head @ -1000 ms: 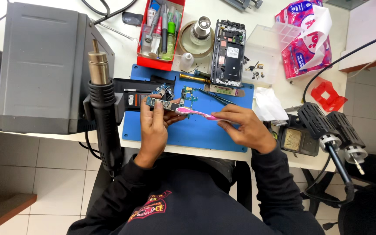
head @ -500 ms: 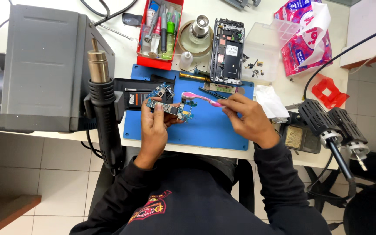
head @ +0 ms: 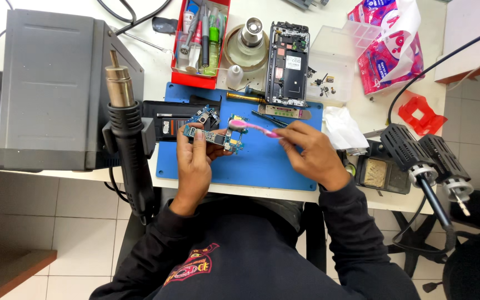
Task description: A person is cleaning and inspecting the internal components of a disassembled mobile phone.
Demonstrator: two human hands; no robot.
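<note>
Pink toothbrush (head: 254, 128) shifted onto one circuit board (head: 213, 138); left hand (head: 194, 161) grips board, right hand (head: 309, 153) grips brush.

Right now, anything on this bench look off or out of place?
Nothing spilled or visibly broken. The opened black phone frame lies stripped above the blue work mat, loose small screws beside it. Left hand holds the green circuit board; right hand holds a pink toothbrush.
</note>
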